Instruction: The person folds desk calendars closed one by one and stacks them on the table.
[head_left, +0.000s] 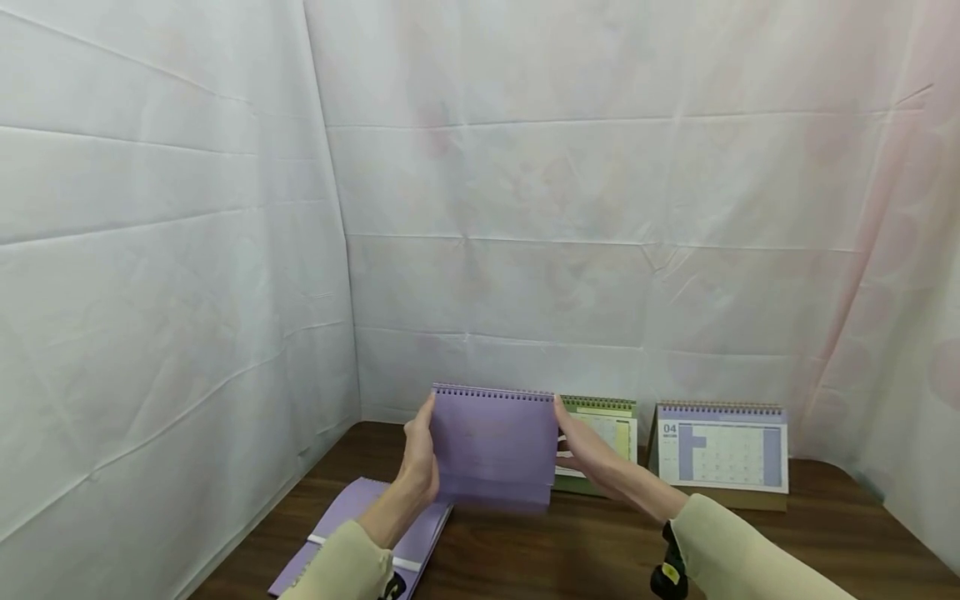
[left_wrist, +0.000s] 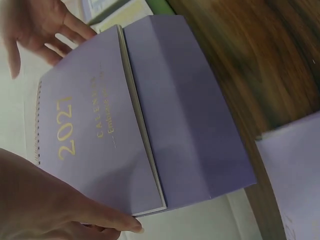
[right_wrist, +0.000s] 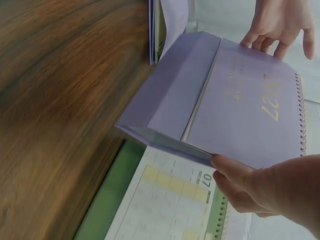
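Note:
Upright before me is a purple desk calendar, spiral-bound along its top, with gold "2027" lettering on the cover in both wrist views. My left hand holds its left side, the thumb along the upper edge. At the opposite side my right hand holds the calendar, thumb by the top corner, with fingertips at the cover's edge. In the left wrist view, the far hand's fingers are partly hidden by the cover. The lower flap of the stand folds out below the pages.
A green desk calendar stands behind my right hand. Right of it is another standing calendar marked 04. A purple folder-like item with a white band lies under my left forearm on the dark wooden table. White cloth hangs behind.

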